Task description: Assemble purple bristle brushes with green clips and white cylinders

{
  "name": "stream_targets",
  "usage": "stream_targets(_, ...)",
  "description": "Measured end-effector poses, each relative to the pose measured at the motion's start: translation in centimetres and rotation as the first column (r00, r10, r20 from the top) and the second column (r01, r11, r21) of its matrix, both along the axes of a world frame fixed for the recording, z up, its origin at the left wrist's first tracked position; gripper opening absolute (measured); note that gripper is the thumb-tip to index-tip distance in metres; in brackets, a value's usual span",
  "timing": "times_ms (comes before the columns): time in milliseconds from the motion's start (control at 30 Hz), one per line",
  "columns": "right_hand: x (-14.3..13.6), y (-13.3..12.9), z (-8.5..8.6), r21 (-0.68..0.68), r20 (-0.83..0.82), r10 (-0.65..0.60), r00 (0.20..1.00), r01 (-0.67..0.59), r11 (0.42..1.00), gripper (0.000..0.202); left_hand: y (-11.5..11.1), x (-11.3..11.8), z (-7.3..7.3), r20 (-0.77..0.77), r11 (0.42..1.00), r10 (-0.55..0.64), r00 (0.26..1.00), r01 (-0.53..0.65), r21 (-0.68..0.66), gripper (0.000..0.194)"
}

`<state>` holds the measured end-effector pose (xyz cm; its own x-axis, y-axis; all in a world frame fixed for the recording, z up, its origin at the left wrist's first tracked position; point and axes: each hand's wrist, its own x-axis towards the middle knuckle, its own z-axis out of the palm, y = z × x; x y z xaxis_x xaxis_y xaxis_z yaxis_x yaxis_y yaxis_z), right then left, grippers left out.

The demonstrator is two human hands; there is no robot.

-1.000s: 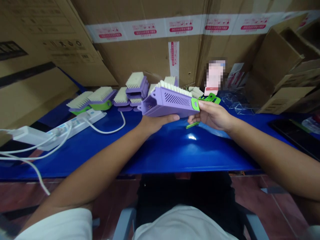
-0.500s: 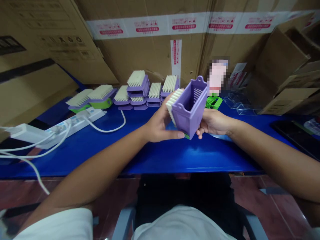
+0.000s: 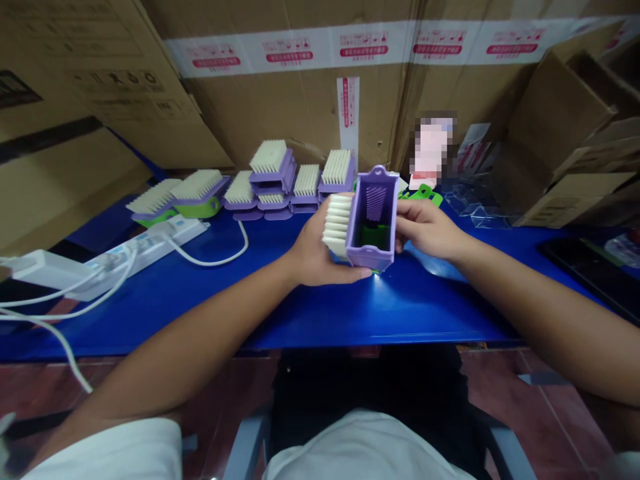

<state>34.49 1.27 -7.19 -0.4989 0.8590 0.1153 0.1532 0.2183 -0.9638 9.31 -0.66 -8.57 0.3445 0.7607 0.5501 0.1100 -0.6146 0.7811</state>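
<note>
A purple scrubbing brush (image 3: 374,203) with cream bristles is held above the table, its hollow, box-like body facing me. The bristles (image 3: 337,223) point left. Green shows deep inside the hollow and at the lower edge. My left hand (image 3: 314,252) is closed round the brush from the left, thumb along the bottom; its other fingers are mostly hidden behind. On the other side, my right hand (image 3: 427,228) grips the right wall with bent fingers, their tips partly hidden. Just behind that hand lie green plastic parts (image 3: 425,193).
Several similar brushes (image 3: 270,157) stand along the back, some stacked. At left, a white power strip (image 3: 145,250) trails cables over the blue table (image 3: 320,313). Cardboard boxes (image 3: 290,100) wall off the back. Clear plastic pieces (image 3: 480,207) and a dark flat object (image 3: 585,273) lie at right.
The brush has turned, so its hollow now faces me more squarely and the green inside shows. My right hand has moved slightly up along its right side.
</note>
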Motion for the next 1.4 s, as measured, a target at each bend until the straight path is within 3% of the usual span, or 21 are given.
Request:
stream_targets(100,0.7,0.7,0.2,0.218,0.13,-0.207,0.97,0.175,0.96,0.03,0.2,0.0,-0.4,-0.025,0.994,0.03,0.999,-0.027,0.104,0.084)
stream_targets(167,0.9,0.7,0.3,0.338,0.252,-0.335,0.908,0.242,0.909,0.034,0.7,0.0,-0.7,-0.003,0.986,0.095,0.996,-0.093,0.141,0.09)
stream_targets(267,0.9,0.3,0.3,0.435,0.447,-0.418,0.791,0.216,0.874,0.067,1.6,-0.3,-1.1,0.006,0.965,0.21,0.978,-0.208,0.158,0.099)
stream_targets(367,0.6,-0.1,0.0,0.431,0.577,-0.385,0.72,0.131,0.893,0.094,2.5,-0.8,-1.3,-0.012,0.942,0.304,0.953,-0.298,0.155,0.105)
stream_targets(500,0.4,-0.1,-0.5,0.427,0.657,-0.331,0.677,0.028,0.904,0.105,3.0,-1.0,-1.6,-0.041,0.918,0.377,0.925,-0.368,0.145,0.104)
stream_targets(700,0.6,0.0,-0.4,0.459,0.67,-0.303,0.678,-0.058,0.887,0.091,2.8,-1.1,-1.4,-0.116,0.884,0.463,0.879,-0.449,0.129,0.095)
stream_targets(833,0.6,-0.1,-0.2,0.429,0.706,-0.271,0.654,-0.09,0.899,0.093,2.8,-1.2,-1.1,-0.146,0.867,0.491,0.859,-0.467,0.173,0.09)
stream_targets(1000,0.5,-0.2,-0.4,0.4,0.748,-0.226,0.624,-0.151,0.904,0.084,3.2,-1.3,-1.5,-0.171,0.858,0.508,0.844,-0.478,0.187,0.09)
stream_targets(1200,-0.2,-0.6,-0.1,0.408,0.748,-0.267,0.608,-0.104,0.907,0.095,3.0,-1.1,-1.7,-0.218,0.861,0.505,0.835,-0.468,0.199,0.089)
stream_targets(1400,-0.5,-1.0,-0.1,0.425,0.77,-0.298,0.564,-0.105,0.899,0.08,2.8,-0.9,-1.5,-0.237,0.857,0.512,0.826,-0.47,0.213,0.088)
